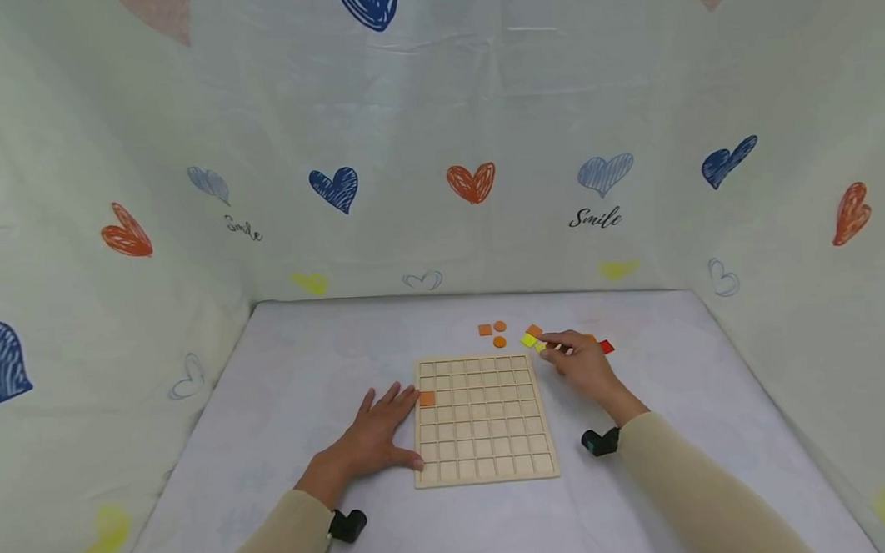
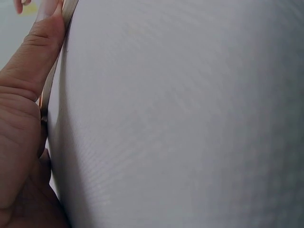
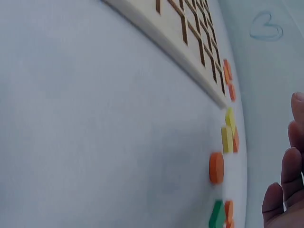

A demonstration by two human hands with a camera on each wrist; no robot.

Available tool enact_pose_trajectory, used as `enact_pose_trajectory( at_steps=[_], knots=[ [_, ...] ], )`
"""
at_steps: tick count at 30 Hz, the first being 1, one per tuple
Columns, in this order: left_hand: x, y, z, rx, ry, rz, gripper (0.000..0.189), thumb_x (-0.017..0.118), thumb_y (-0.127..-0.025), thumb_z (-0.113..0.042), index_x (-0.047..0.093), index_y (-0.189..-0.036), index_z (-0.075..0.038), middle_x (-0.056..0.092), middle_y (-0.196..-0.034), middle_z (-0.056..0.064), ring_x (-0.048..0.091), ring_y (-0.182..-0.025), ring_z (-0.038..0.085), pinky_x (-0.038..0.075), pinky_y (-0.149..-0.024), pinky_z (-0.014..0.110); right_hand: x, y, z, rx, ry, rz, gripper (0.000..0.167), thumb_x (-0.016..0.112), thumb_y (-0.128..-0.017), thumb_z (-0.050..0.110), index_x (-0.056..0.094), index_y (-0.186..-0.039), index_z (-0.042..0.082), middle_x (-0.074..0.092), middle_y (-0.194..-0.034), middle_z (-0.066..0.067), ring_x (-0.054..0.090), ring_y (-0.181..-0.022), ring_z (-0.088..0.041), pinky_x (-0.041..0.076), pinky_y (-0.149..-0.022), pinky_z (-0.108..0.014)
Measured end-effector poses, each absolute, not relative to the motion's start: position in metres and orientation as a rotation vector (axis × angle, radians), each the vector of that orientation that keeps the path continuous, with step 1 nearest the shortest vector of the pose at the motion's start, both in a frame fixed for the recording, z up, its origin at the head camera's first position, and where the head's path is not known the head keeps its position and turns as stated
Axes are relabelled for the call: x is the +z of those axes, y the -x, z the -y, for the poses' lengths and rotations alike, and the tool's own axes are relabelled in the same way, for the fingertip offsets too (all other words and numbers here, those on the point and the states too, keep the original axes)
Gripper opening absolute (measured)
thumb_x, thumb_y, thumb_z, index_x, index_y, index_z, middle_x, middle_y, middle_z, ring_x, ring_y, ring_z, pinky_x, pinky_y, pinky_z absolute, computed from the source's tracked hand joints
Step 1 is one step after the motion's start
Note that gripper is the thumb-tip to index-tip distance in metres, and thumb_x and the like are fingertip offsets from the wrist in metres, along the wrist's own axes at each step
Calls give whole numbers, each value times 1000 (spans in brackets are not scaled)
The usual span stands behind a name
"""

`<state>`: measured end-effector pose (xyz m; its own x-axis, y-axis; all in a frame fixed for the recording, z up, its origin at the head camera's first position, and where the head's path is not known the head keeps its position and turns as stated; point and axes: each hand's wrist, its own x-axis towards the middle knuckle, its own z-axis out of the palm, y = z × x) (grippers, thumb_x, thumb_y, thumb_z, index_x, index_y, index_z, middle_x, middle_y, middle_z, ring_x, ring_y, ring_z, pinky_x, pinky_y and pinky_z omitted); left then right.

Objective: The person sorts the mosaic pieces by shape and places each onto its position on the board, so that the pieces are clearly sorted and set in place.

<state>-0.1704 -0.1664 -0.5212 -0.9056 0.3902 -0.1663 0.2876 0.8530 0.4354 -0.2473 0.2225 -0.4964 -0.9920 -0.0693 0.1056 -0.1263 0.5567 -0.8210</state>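
My left hand (image 1: 376, 434) lies with spread fingers along the left side of a wooden grid board (image 1: 488, 482). Its thumb (image 2: 35, 57) touches the board's edge near the front corner, and a fingertip reaches the edge beside the orange square tile (image 1: 427, 399), which sits in a cell of the leftmost column. Beyond the board's far right corner, my right hand (image 1: 584, 368) hovers over loose pieces with fingers loosely bent. Its thumb and forefinger are close to two yellow square tiles (image 1: 528, 340). Nothing shows between the fingers in the right wrist view.
Behind the board lie an orange square (image 1: 485, 329) and two orange discs (image 1: 500, 342). A red tile (image 1: 606, 346) lies right of my right hand. Below that hand are a thick orange disc (image 3: 216, 167) and a green piece (image 3: 217, 214). A heart-printed curtain (image 1: 433, 101) surrounds the table.
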Motion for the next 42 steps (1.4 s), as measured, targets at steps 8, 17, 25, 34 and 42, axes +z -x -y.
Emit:
enact_pose_trajectory(
  at_steps=[8,17,25,34,42],
  knots=[
    [-522,172,167,576,-526,-2784,123,91,-71,-61,32,-167,-13,31,-174,3,17,-165,29,2,-134,56,-488,259,-289,1280,-124,2824,41,67,-104,14,65,-144,9,64,-129,-19,53,-112,-31,49,-85,-32],
    [-522,170,167,628,-539,-2763,122,91,-71,-61,33,-167,-12,31,-174,4,16,-165,29,1,-134,56,-494,274,-330,1211,-73,2952,45,62,-106,15,58,-150,7,56,-141,-26,48,-120,-39,47,-94,-44],
    [-520,169,168,623,-540,-2762,123,91,-71,-61,32,-167,-12,31,-174,3,17,-165,29,2,-134,56,-501,276,-342,1195,-52,3071,44,62,-104,13,59,-147,2,52,-146,-31,48,-119,-42,46,-104,-59],
    [-522,169,169,615,-550,-2767,122,90,-73,-62,31,-167,-12,30,-174,3,16,-165,28,2,-134,56,-512,283,-350,1165,-33,3115,45,66,-101,11,61,-145,1,54,-136,-28,47,-111,-39,44,-95,-49],
    [-521,170,170,609,-553,-2766,122,89,-73,-63,31,-167,-13,29,-174,1,15,-165,28,1,-134,56,-513,286,-349,1130,-21,3148,39,66,-101,11,66,-138,1,55,-132,-27,47,-111,-39,46,-97,-52]
  ],
)
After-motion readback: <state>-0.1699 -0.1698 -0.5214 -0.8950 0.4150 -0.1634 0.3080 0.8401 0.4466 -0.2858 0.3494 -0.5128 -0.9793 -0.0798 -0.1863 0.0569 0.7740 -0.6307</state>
